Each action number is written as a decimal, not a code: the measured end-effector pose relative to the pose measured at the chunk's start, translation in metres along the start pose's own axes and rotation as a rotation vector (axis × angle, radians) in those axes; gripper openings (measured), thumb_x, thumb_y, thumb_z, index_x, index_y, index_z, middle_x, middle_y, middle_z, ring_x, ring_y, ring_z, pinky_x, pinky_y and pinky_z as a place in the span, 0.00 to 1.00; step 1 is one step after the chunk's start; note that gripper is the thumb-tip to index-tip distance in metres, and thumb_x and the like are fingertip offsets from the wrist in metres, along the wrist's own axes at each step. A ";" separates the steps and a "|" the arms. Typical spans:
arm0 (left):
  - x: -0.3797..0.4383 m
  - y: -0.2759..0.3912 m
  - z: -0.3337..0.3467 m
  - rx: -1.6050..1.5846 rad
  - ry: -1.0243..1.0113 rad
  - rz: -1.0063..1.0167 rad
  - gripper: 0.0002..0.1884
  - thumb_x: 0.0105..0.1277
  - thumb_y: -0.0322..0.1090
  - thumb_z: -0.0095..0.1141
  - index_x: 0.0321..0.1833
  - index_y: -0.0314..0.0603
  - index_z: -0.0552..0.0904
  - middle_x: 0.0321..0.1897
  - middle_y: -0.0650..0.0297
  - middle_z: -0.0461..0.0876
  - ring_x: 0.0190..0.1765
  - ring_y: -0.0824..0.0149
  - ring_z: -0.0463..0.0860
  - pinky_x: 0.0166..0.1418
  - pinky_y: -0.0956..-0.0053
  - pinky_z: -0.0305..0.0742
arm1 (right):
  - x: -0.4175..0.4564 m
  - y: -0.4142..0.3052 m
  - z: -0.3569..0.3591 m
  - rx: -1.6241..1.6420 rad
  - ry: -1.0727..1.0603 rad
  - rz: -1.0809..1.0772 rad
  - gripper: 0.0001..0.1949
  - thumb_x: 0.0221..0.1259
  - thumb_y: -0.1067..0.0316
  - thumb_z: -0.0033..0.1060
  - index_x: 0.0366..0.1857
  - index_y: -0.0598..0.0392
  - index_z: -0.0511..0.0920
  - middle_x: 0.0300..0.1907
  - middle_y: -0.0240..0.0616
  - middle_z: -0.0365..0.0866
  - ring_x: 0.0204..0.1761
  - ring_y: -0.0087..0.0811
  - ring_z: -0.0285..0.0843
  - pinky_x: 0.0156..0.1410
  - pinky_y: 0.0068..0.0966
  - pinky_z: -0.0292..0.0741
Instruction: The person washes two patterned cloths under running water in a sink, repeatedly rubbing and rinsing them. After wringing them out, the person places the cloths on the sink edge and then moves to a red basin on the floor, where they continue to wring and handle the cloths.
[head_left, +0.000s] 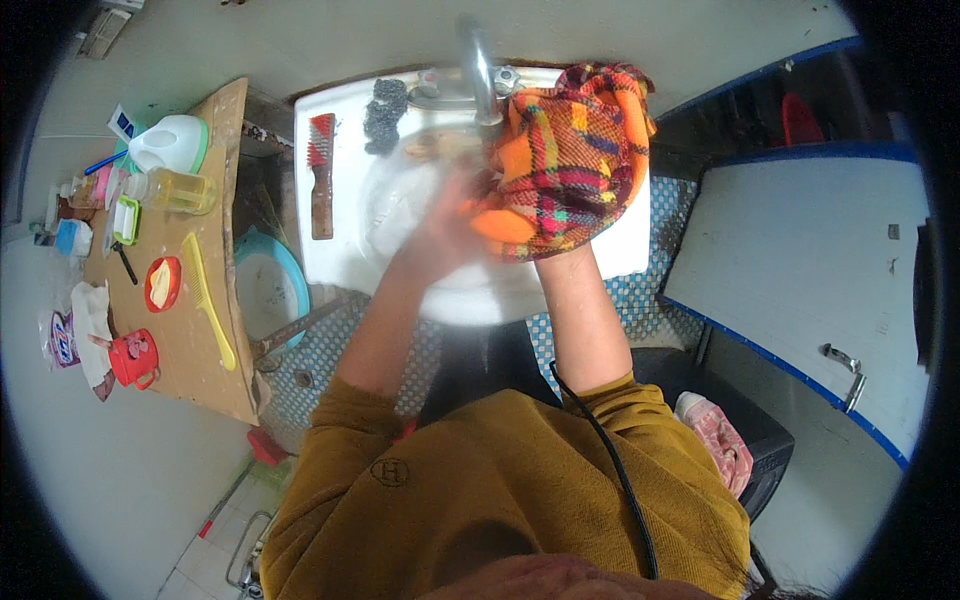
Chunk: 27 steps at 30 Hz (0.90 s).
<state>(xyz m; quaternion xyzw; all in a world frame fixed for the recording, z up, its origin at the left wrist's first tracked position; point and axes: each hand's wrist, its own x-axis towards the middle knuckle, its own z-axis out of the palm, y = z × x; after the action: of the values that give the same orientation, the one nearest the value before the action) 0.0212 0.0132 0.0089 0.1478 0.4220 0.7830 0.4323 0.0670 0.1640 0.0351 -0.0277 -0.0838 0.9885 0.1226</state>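
An orange and red plaid cloth item (570, 165) is bunched over the right side of the white sink (472, 300), draped over my right hand, which it hides up to the wrist. My left hand (457, 217) is blurred at the cloth's left edge, over the basin; whether its fingers grip the cloth is not clear. Just above and between them stands the metal faucet (480, 75). On the sink's left rim lies a scrub brush with red bristles (321, 176). A dark steel-wool scourer (385, 116) sits at the back rim, near a tan piece (442, 145), perhaps soap.
At left, a cardboard-topped table (202, 300) holds a yellow comb (206, 300), a red mug (135, 358), a detergent bottle (169, 144) and other items. Below stands a blue basin (289, 277). A white, blue-edged door panel (802, 247) and a black bin (757, 450) are at right.
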 end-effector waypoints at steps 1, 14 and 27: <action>-0.005 0.011 0.012 0.186 -0.029 0.081 0.40 0.70 0.59 0.45 0.77 0.48 0.47 0.71 0.54 0.59 0.68 0.53 0.67 0.68 0.54 0.68 | 0.000 0.002 0.009 -0.036 0.004 -0.015 0.23 0.64 0.56 0.50 0.59 0.57 0.67 0.53 0.44 0.75 0.54 0.39 0.76 0.63 0.36 0.73; -0.029 0.003 -0.024 -0.159 0.191 0.222 0.24 0.68 0.39 0.55 0.64 0.35 0.69 0.56 0.58 0.77 0.58 0.66 0.77 0.60 0.71 0.74 | -0.050 0.028 0.062 -0.093 0.186 0.204 0.22 0.57 0.57 0.55 0.53 0.58 0.73 0.52 0.46 0.77 0.53 0.37 0.77 0.63 0.36 0.72; 0.015 0.004 -0.008 0.173 0.334 0.569 0.17 0.69 0.36 0.53 0.56 0.39 0.67 0.50 0.55 0.78 0.50 0.61 0.82 0.54 0.66 0.82 | -0.070 0.000 -0.066 -0.195 0.530 0.136 0.28 0.66 0.58 0.55 0.65 0.62 0.62 0.63 0.48 0.67 0.61 0.46 0.72 0.64 0.48 0.72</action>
<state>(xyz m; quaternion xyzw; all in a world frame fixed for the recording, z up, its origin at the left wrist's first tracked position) 0.0054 0.0200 0.0054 0.1654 0.4938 0.8469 0.1074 0.1394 0.1571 -0.0270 -0.3022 -0.1413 0.9401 0.0706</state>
